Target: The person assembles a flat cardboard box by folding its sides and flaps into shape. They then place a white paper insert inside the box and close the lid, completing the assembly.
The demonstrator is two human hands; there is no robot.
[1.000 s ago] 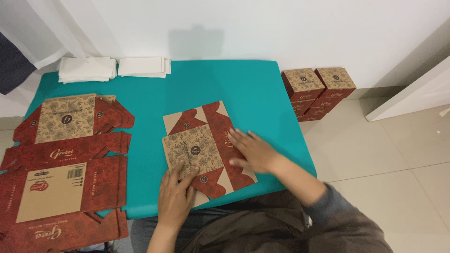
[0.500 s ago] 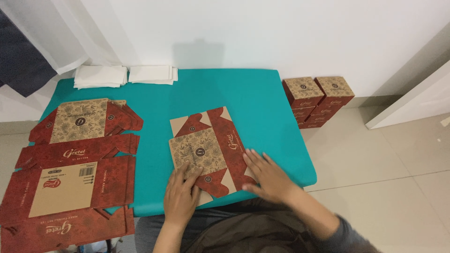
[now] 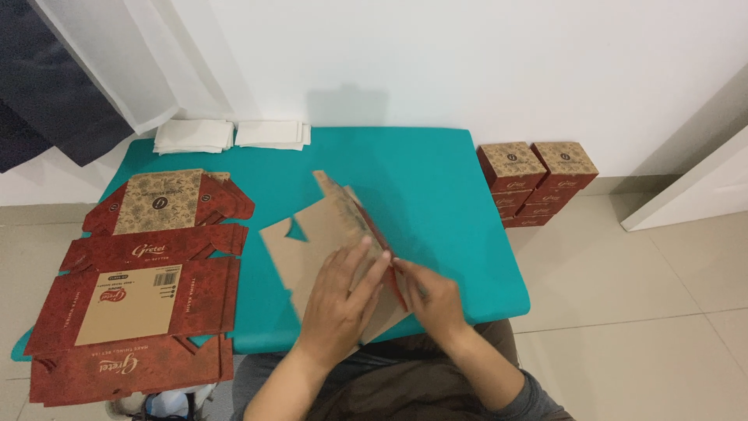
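Here the cardboard box blank (image 3: 327,242) stands tilted on the teal table (image 3: 436,195), both hands' fingers (image 3: 366,261) clamped on its near edge.

The left hand (image 3: 340,300) covers the near middle of the carton blank (image 3: 327,234), so its fold there is hidden, and the blank's printed side faces away, showing only as a blurred red edge beside the right hand (image 3: 433,298). The flat cartons (image 3: 132,304) at the left hang over the surface (image 3: 436,195) and their lowest sheet is partly cut off by the picture's bottom edge, where both forearms also end. Of the stacked boxes (image 3: 536,183) on the floor, the lower ones are largely hidden behind the surface's corner.
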